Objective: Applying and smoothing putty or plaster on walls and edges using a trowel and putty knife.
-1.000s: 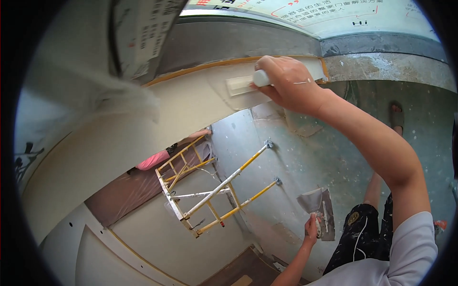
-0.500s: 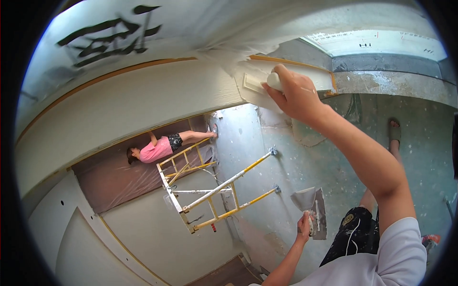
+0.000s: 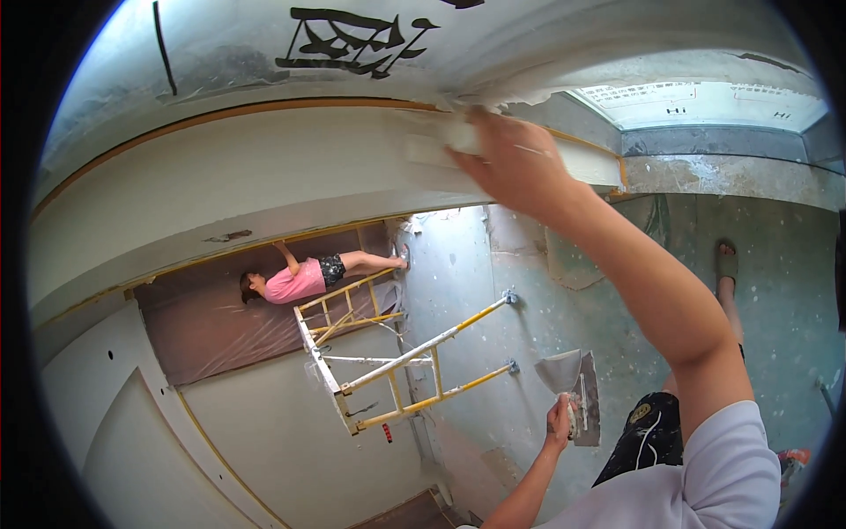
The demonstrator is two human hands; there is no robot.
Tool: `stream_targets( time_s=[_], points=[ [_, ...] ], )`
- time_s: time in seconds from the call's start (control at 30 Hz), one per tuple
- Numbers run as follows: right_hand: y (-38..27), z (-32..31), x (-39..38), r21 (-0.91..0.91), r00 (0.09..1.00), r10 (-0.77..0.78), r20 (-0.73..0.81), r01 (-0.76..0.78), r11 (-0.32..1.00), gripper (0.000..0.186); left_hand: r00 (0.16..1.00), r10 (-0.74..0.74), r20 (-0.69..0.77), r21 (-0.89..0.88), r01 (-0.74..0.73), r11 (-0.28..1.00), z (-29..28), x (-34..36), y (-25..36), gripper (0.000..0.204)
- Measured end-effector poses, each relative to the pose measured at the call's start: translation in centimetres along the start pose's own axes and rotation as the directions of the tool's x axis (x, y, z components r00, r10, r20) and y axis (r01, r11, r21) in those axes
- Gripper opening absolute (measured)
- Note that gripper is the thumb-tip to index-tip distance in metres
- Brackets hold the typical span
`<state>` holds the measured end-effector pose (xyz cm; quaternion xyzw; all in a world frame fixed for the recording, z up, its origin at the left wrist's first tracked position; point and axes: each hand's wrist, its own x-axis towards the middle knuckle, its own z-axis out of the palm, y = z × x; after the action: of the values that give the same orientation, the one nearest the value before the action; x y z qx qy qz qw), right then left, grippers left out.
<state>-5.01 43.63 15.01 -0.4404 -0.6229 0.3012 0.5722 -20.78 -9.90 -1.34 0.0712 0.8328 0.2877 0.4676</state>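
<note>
My right hand (image 3: 522,169) is raised at the upper middle, closed around the pale handle of a plastering trowel (image 3: 425,150). Motion blurs the trowel, which lies against the pale face of a long beam (image 3: 264,163). Whether its whole blade touches the surface I cannot tell. Lower down, my left hand (image 3: 559,423) grips a second, dark-bladed trowel (image 3: 592,410) together with a wide putty knife (image 3: 560,372). Whitish smears mark that hand and the trowel handle.
A yellow and white scaffold frame (image 3: 388,379) stands below the beam. Beyond it a person in a pink shirt (image 3: 298,280) reaches toward the beam. Plastic film (image 3: 211,53) with black marks hangs above. A window (image 3: 687,110) is at upper right, over the speckled floor (image 3: 617,264).
My right hand and its trowel have shifted left along the beam and are now blurred. The view has turned slightly. My left hand keeps its hold.
</note>
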Motion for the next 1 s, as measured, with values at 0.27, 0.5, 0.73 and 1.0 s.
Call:
stream_targets(
  time_s=[0.27, 0.5, 0.73, 1.0],
  points=[
    [6.9, -0.7, -6.3, 0.007, 0.977, 0.154, 0.151, -0.157, 0.988, 0.036, 0.998, 0.067, -0.017, 0.025, -0.067, 0.997, -0.5, -2.3, -0.1, 0.047],
    [-7.5, -3.0, 2.9, 0.038, 0.988, -0.067, 0.137, 0.062, 0.997, 0.036, 0.997, 0.082, -0.009, -0.002, -0.082, 0.997, -2.0, -3.5, 1.1, 0.048],
    [-19.2, -4.6, 11.5, 0.009, 0.957, -0.288, -0.042, 0.289, 0.957, 0.036, 0.996, 0.082, 0.024, -0.086, -0.08, 0.993, -1.6, -4.0, 2.8, 0.049],
    [-23.0, -6.5, 11.5, 0.085, 0.911, -0.377, 0.167, 0.367, 0.926, 0.032, 0.995, 0.095, -0.014, -0.261, -0.095, 0.961, -1.4, -4.5, 5.4, 0.051]
  ],
)
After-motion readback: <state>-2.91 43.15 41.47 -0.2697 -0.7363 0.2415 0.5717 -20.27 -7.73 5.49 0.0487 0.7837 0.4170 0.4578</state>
